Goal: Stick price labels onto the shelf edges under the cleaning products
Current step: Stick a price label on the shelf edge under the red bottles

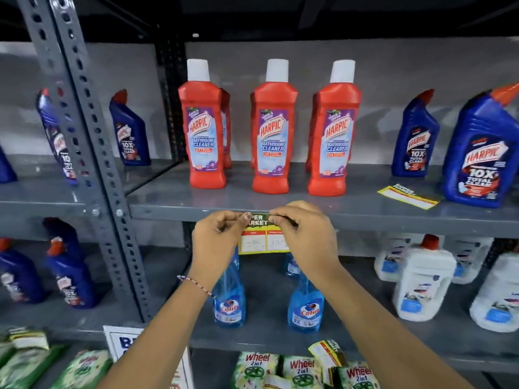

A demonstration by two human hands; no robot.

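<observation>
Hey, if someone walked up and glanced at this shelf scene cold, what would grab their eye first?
Probably the three red Harpic bottles standing in a row at the middle of the upper shelf, bright against the grey. Just below them, the left hand and right hand pinch a green and yellow price label against the shelf edge. Another yellow label lies flat on the shelf to the right.
</observation>
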